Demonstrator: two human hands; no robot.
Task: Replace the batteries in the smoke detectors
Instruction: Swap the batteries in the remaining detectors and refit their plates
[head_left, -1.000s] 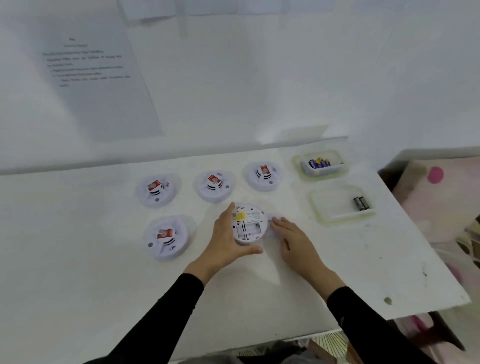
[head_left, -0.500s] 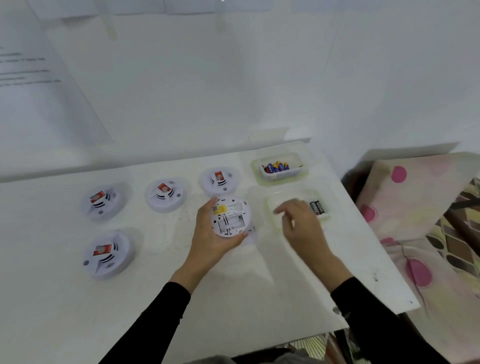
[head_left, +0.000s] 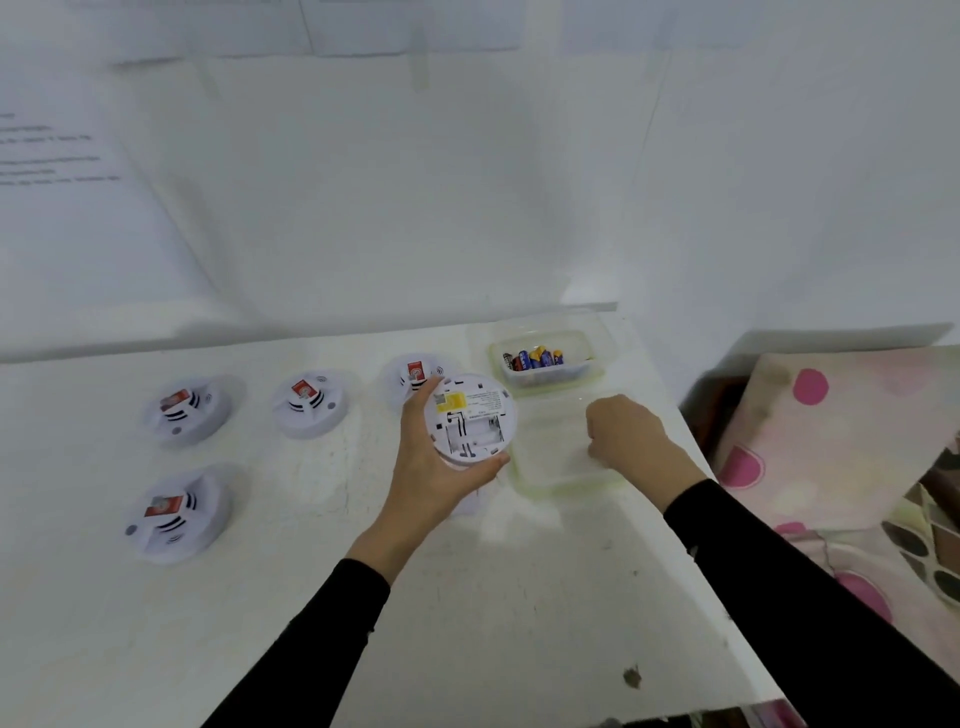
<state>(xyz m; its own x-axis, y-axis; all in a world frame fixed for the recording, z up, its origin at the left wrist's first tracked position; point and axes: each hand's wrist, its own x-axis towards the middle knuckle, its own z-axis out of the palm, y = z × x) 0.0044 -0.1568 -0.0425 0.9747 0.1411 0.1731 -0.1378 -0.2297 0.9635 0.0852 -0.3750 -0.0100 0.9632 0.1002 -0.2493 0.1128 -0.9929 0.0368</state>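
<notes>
My left hand (head_left: 431, 488) grips a white smoke detector (head_left: 470, 418) and holds it above the table with its back facing me. The detector's battery bay looks empty. My right hand (head_left: 631, 434) hangs over the near clear tray (head_left: 550, 480) with fingers curled downward. What lies under those fingers is hidden. Behind this tray, a second clear tray (head_left: 592, 371) holds several blue and yellow batteries (head_left: 535, 358). Several other detectors lie face up, the nearest one (head_left: 174, 514) at the front left and three in the back row (head_left: 310, 402).
The white table (head_left: 467, 597) ends at the right just past the trays. Beyond that edge lies a pink-spotted cushion (head_left: 831, 441). A white wall with a printed sheet (head_left: 62, 208) rises behind the table.
My left hand lifted the detector off the table and towards the trays. My right hand left the detector and moved right over the near tray, covering the black battery there. The view swung right.
</notes>
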